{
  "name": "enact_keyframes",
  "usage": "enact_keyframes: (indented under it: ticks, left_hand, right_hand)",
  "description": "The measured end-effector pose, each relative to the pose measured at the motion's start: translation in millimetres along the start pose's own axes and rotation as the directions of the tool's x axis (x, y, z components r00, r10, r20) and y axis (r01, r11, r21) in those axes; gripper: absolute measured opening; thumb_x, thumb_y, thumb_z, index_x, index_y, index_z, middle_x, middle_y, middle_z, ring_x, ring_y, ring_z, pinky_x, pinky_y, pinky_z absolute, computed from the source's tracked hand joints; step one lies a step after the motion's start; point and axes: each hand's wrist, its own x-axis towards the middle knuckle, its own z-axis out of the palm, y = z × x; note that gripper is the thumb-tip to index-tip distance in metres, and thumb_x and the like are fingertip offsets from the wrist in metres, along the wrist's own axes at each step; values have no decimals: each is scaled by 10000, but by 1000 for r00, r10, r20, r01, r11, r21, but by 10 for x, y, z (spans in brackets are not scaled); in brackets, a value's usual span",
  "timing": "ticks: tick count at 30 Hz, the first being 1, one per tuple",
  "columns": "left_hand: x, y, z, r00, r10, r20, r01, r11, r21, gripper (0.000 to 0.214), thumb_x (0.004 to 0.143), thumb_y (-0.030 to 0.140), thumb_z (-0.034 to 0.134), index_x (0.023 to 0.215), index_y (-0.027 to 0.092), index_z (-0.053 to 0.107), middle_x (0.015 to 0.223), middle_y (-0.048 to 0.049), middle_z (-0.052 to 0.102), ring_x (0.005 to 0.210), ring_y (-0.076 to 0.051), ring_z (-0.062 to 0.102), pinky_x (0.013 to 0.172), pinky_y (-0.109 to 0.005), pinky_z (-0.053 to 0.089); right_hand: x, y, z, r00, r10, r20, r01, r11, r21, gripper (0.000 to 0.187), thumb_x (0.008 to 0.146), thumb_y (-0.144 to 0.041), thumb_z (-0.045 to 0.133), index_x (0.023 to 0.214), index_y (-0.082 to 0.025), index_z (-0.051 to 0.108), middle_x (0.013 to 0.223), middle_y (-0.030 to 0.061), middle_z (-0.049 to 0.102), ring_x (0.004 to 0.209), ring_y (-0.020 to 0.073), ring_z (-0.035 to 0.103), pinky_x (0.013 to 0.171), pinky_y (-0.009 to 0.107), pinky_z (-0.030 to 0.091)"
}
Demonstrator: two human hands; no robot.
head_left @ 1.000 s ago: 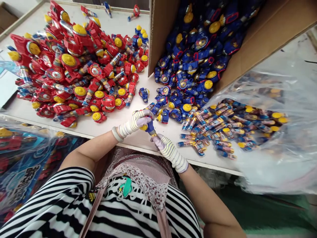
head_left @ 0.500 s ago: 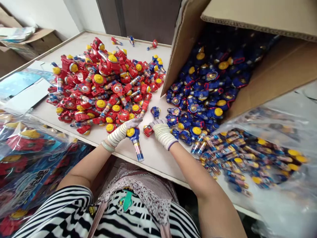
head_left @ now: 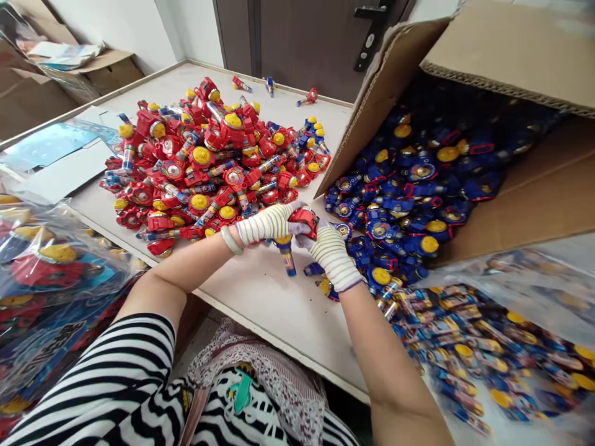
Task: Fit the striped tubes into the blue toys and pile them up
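My left hand [head_left: 272,224] and my right hand [head_left: 331,249], both in striped gloves, meet above the table. Between them is a small red plastic toy watch [head_left: 304,218], gripped by the fingers of both. Just below my left fingers shows a blue toy watch's clear tube with a yellow part [head_left: 287,255]; whether my left hand holds it too, I cannot tell. A blue toy watch [head_left: 329,288] lies beside my right wrist, partly hidden by it. To the left rises a heap of red toy watches [head_left: 199,155] with yellow caps and tubes.
An open cardboard box [head_left: 525,204] on its side spills blue toy watches [head_left: 376,229] onto the table [head_left: 251,279]. Filled tubes [head_left: 465,328] lie by clear plastic at right. Packaged toys [head_left: 51,266] are at left, flat cards [head_left: 65,167] behind. A dark door [head_left: 307,43] stands beyond.
My hands, apart near the table before, have come together higher up, around the red toy watch lifted from the table. The blue one by my left hand has shifted right. The view has turned.
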Motion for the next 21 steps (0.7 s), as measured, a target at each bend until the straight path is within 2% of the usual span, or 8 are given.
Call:
enact_keyframes:
  ticks: [2,4,7,12,16,18,20,21]
  left_hand:
    - [214,71,-223,999,19,-48,-17,999,31,448,811,379,752,1159,122,635,960,-51,695,833,-193,634,771,-293,525]
    - [507,136,-514,980,0,-200,15,997,76,379,821,306,745,1124,102,647,972,-45,688,870,-183,623,819,-293,511]
    - [1102,188,-954,888,-87,-452,143,986,90,402,870,233,710,1225,77,604,1020,-22,665,890,-131,577,865,-280,472]
    - [2050,19,-1351,806,-286,-518,383,919,89,433,980,276,605,1298,13,477,960,43,613,870,-54,406,966,-272,372]
    - [2124,-67,-1239,725,-181,-665,463,842,275,488,985,395,593,1278,19,491,1136,-1,615,993,-66,364,1036,-272,298]
    - [1885,12,-996,811,-98,-577,433,763,479,479,988,408,559,1321,66,515,1244,-26,598,1021,-98,415,1021,-287,338]
    - [1539,126,-659,939,-117,-324,318,654,686,446,1018,409,457,1309,94,580,1226,-65,629,1010,-158,513,977,-325,404]
    - [1357,173,-472,971,-159,-179,239,605,759,464,1021,431,429,1263,86,625,1175,-94,656,1011,-203,560,960,-351,431]
  right_hand:
    - [142,79,-96,993,-51,-105,64,991,121,701,783,-383,749,1400,-124,541,1285,188,643,1167,352,621,996,491,511]
    - [213,210,-196,958,-92,-273,157,962,225,834,764,-389,765,1488,-129,442,1406,207,559,1281,359,555,1070,511,472]
    - [136,447,-261,886,-72,-459,265,889,373,691,862,-455,659,1457,-160,468,1441,195,529,1307,325,547,1114,518,448]
    - [-351,714,-99,918,88,-387,204,731,651,514,890,-579,616,1238,-201,626,1238,149,672,1130,285,662,1023,509,531]
    - [-918,929,-83,904,289,-314,67,632,772,449,882,-573,653,1165,-224,664,1180,108,716,1080,252,689,1003,471,548]
    - [-1271,1106,-168,839,412,-355,6,646,763,418,890,-543,655,1160,-224,670,1154,97,726,1052,245,697,990,466,553]
    - [-1658,1304,-275,724,521,-451,-70,706,704,408,911,-517,626,1187,-219,662,1126,92,728,1014,243,701,966,471,558]
    - [-1848,1395,-322,660,555,-506,-118,742,660,408,921,-506,605,1199,-213,658,1115,95,728,998,244,699,954,474,560]
